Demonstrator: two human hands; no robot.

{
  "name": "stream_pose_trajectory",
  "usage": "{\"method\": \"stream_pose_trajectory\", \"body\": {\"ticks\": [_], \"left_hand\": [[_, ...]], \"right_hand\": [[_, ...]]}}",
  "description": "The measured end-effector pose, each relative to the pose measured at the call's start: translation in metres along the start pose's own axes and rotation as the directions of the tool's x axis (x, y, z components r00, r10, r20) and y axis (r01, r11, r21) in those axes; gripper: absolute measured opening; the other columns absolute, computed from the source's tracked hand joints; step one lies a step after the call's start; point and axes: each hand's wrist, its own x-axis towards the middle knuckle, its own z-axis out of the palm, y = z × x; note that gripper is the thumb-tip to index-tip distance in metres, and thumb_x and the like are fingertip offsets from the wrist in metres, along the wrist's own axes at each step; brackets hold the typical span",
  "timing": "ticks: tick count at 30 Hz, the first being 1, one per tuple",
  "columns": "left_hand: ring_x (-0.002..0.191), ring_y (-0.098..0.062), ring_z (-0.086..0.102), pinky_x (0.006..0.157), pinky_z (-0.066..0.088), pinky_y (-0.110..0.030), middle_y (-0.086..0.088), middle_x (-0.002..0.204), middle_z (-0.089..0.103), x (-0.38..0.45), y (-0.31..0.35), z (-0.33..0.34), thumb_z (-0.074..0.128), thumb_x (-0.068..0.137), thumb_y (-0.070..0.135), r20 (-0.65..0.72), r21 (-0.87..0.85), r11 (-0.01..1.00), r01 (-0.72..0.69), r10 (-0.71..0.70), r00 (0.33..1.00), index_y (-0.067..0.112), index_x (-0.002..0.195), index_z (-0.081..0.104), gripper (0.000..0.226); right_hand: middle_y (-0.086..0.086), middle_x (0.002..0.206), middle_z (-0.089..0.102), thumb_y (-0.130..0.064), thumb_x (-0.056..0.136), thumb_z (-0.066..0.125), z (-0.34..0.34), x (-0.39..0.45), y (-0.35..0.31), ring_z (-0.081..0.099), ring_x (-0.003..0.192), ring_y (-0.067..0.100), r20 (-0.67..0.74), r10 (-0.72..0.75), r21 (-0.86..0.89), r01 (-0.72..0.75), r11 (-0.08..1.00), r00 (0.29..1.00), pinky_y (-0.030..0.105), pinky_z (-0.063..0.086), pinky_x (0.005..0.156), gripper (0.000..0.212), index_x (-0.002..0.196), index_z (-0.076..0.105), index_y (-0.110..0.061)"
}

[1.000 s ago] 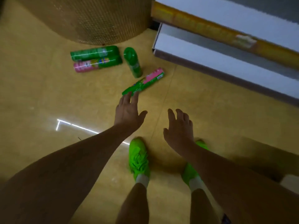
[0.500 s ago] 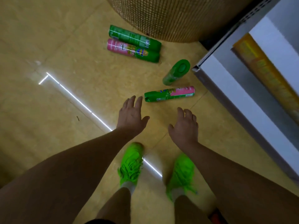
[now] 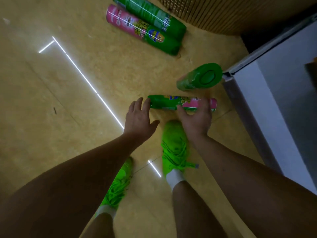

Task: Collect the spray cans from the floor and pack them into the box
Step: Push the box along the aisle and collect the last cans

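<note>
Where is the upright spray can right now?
In the head view, the upright spray can stands right of centre on the floor, beside the white shelf corner, just beyond the lying can.

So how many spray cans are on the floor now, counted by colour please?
Green and pink spray cans: 2, one nearest the hands, one further away
Green spray cans: 2, one lying, one standing
Total: 4
</note>
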Motion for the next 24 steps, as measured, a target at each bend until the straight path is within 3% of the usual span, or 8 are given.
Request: {"method": "stream_pose_trajectory", "body": {"ticks": [6,10,14,19,21,24], "left_hand": [[0.144,-0.041,0.025,0.115,0.031,-0.052,-0.017,0.158,0.029,0.061,0.016,0.042,0.078,0.075,0.048,0.021,0.041,0.999,0.007,-0.008,1.0,0.014,0.153,0.028,0.099],[0.148,-0.039,0.017,0.116,0.027,-0.054,-0.011,0.161,0.023,0.084,0.014,0.063,0.08,0.075,0.042,0.095,0.116,0.993,-0.006,-0.005,0.995,0.02,0.154,0.023,0.1],[0.129,-0.039,0.039,0.101,0.043,-0.052,-0.012,0.139,0.046,0.099,0.005,0.075,0.077,0.074,0.033,0.032,0.078,0.997,-0.003,0.001,0.999,0.019,0.142,0.042,0.077],[0.111,-0.038,0.047,0.09,0.049,-0.048,-0.015,0.127,0.052,0.109,0.002,0.076,0.076,0.072,0.031,0.046,0.045,0.999,0.002,-0.004,0.999,0.017,0.135,0.049,0.07],[0.109,-0.037,0.048,0.088,0.047,-0.046,-0.015,0.122,0.054,0.105,0.002,0.073,0.079,0.069,0.033,0.092,0.051,0.999,0.005,-0.009,0.996,0.017,0.132,0.052,0.071],[0.109,-0.033,0.05,0.085,0.044,-0.042,-0.01,0.114,0.059,0.097,0.002,0.065,0.082,0.065,0.045,0.176,0.115,0.993,-0.017,-0.003,0.984,0.021,0.128,0.056,0.072]], "right_hand": [[0.014,0.116,0.062,-0.053,0.063,0.085,0.032,0.05,0.008,0.058,0.108,0.03,0.017,0.026,0.031,-0.027,0.999,1.0,0.035,0.044,0.091,0.081,0.117,0.054,-0.002],[0.017,0.122,0.062,-0.055,0.066,0.083,0.048,0.066,0.007,0.055,0.117,0.03,-0.061,-0.047,0.058,0.05,0.997,0.997,0.034,0.04,0.1,0.083,0.121,0.059,0.002],[0.021,0.109,0.069,-0.05,0.072,0.083,0.056,0.074,0.005,0.063,0.105,0.032,-0.157,-0.047,0.136,0.069,0.988,0.986,0.032,0.043,0.09,0.068,0.107,0.068,0.006],[0.028,0.106,0.066,-0.036,0.074,0.086,0.058,0.074,-0.007,0.063,0.104,0.036,-0.208,0.033,0.236,0.017,0.972,0.978,0.038,0.046,0.09,0.062,0.104,0.064,0.014],[0.022,0.107,0.069,-0.037,0.072,0.086,0.06,0.075,-0.009,0.066,0.104,0.032,-0.204,0.069,0.293,-0.006,0.956,0.977,0.043,0.052,0.092,0.061,0.105,0.065,0.009],[0.009,0.102,0.074,-0.042,0.07,0.085,0.059,0.074,-0.01,0.068,0.1,0.023,-0.162,0.092,0.292,-0.041,0.956,0.982,0.039,0.054,0.09,0.051,0.1,0.073,-0.002]]}}
